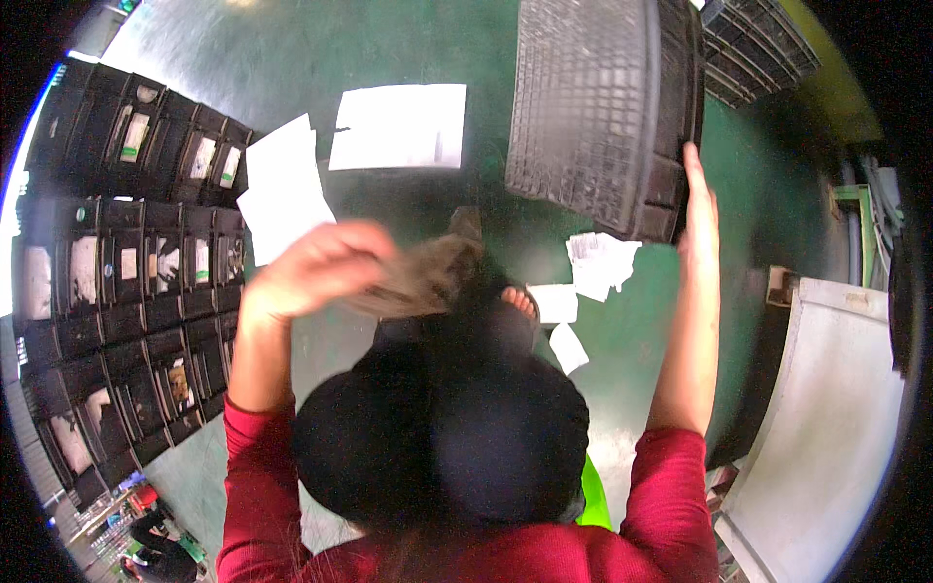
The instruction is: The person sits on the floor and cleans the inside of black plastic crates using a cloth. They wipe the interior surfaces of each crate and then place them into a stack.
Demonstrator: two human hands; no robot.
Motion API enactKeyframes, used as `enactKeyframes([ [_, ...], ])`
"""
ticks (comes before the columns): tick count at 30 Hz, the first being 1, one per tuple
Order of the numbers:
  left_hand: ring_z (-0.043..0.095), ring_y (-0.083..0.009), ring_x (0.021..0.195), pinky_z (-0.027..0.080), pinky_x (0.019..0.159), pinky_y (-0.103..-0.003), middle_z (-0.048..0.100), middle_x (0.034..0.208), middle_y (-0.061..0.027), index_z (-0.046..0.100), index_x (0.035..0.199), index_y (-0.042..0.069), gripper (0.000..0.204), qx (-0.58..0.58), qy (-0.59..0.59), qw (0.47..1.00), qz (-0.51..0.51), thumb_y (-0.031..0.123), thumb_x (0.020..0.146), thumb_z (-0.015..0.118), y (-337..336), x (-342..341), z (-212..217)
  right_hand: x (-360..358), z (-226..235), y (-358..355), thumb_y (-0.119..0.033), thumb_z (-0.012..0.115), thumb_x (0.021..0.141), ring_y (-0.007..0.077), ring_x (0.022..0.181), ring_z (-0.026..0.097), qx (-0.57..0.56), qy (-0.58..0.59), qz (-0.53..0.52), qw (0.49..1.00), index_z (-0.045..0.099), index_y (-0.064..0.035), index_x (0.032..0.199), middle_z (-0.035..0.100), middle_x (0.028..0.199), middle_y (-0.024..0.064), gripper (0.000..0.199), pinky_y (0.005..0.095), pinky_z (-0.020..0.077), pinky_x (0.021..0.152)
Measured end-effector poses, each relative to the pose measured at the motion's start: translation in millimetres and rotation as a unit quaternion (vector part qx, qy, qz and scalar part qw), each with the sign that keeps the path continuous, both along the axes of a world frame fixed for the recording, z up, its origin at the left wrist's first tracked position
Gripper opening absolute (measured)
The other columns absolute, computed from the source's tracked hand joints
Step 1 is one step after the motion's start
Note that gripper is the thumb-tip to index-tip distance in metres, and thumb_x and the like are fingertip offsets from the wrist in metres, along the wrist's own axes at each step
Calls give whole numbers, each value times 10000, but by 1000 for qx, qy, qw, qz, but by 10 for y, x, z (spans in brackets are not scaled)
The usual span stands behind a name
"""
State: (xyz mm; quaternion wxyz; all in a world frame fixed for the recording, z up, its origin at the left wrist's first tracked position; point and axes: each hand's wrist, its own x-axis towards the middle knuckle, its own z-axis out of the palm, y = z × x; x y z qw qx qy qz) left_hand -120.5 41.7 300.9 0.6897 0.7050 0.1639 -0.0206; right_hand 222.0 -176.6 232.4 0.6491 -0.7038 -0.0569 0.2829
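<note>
The person's left hand (335, 267) hangs over the dark-clothed knees (437, 428), its fingers half curled beside a crumpled brown cloth (423, 282); motion blur means I cannot tell whether it grips this. The right hand (699, 209) reaches forward, fingers nearly straight along the side of a black plastic crate (583, 107) with a gridded face, at upper right; the thumb is hidden, so I cannot tell how firmly it holds. Torn paper pieces (601, 264) lie near the right foot (520, 301) on the green floor (428, 49). Farther forward lie white sheets (398, 126). Stacked black crates (121, 257) with labels stand at left, a white panel (826, 418) at right, and another black crate (763, 49) beyond the first
</note>
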Motion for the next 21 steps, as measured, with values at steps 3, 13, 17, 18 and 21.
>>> enactKeyframes([
  [3,543,-101,720,445,657,-257,596,782,-34,601,904,16,126,227,128,956,-132,126,889,542,49,-164,84,-212,383,163,-472,704,749,218,957,604,-81,-203,109,970,580,66,1121,634,1067,165,666,336,468,836],
  [13,563,-151,793,446,699,-267,610,849,-84,586,866,-26,192,113,77,991,8,142,800,522,2,-617,872,-1026,-1043,569,-338,680,734,260,821,623,-199,-590,298,724,554,-115,907,617,897,50,309,394,458,656],
  [17,590,-222,677,468,627,-326,607,768,-198,537,721,-2,424,94,-21,979,178,418,716,591,70,-774,1241,-1265,-1824,440,-220,641,756,194,867,604,-208,-614,342,680,535,-148,955,594,916,7,236,364,430,688],
  [18,598,-236,663,471,617,-295,601,731,-206,509,733,-5,411,105,-84,976,173,396,751,594,121,-782,1323,-1312,-1952,395,-216,639,754,196,862,600,-224,-604,348,681,536,-152,956,591,907,6,236,366,428,685],
  [21,593,-328,848,518,621,-357,542,1004,-293,457,1040,-70,510,19,-189,968,162,358,795,588,323,-742,1611,-1366,-2086,295,-192,647,723,201,838,592,-218,-607,322,693,537,-170,963,582,889,4,265,352,418,670],
])
